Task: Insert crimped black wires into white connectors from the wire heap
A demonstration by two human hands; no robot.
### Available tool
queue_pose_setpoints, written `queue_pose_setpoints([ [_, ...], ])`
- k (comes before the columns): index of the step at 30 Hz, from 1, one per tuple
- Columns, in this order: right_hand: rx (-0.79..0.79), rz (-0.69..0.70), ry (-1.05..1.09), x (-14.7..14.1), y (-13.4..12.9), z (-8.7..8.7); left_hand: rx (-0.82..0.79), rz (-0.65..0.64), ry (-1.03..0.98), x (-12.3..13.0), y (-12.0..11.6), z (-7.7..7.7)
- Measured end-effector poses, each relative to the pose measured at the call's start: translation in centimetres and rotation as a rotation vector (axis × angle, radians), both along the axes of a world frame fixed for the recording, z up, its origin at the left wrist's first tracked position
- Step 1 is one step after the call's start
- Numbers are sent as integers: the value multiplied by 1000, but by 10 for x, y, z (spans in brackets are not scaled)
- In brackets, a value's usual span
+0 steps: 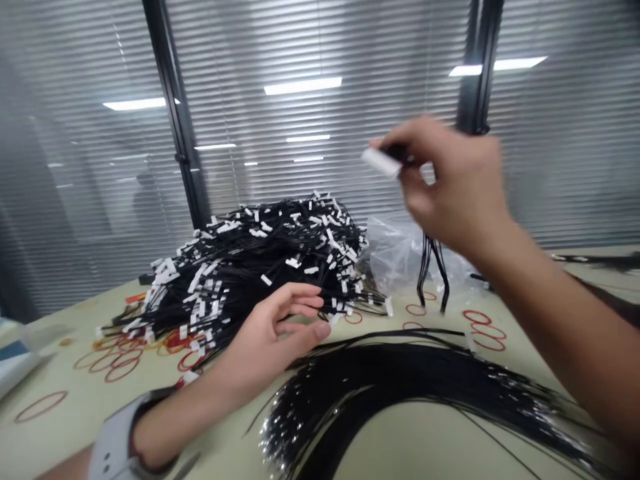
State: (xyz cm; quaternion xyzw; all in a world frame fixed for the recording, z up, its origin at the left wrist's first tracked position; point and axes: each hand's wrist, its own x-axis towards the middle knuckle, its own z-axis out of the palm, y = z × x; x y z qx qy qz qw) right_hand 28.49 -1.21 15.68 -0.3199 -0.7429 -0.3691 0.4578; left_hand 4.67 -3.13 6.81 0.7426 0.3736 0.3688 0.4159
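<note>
Raised in front of the blinds, my right hand [450,180] pinches a black wire harness by its white connector [382,162]. The harness's thin black wires [433,270] dangle below that hand. My left hand [285,323] is held out with thumb and fingers apart, and nothing shows in it. Behind it rises a big heap of black wire harnesses with white connectors [265,247]. A curved bundle of black wires [400,373] with shiny metal ends lies on the table just below and right of my left hand.
Red rubber bands [484,330] lie on the pale table [430,440], with more red and yellow rubber bands [123,363] at the left. A clear plastic bag [395,257] sits right of the heap. Glass with blinds [320,120] stands behind the table. A white-and-blue object [15,357] is at the left edge.
</note>
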Motion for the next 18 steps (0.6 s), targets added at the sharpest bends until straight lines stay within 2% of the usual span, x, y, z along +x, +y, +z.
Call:
queue_pose_setpoints([
  [2,60,-112,-68,-6,5,-1,62,-22,0,6,5,14],
  [3,68,-121,-135,-9,8,-3,95,-31,-17,10,7,20],
  [5,74,-67,-269,-15,12,-8,131,-38,-91,19,13,29],
  [7,110,-5,-342,-21,12,-12,83,-52,-163,25,17,34],
  [10,148,92,-412,-29,7,-15,-36,-142,-207,30,18,35],
  [13,155,164,-460,-35,3,-16,-45,-200,-243,30,18,32],
  [15,146,191,-461,-36,3,-17,19,-174,-242,29,18,31],
  [18,99,210,-444,-34,2,-17,227,-100,-182,26,22,31],
])
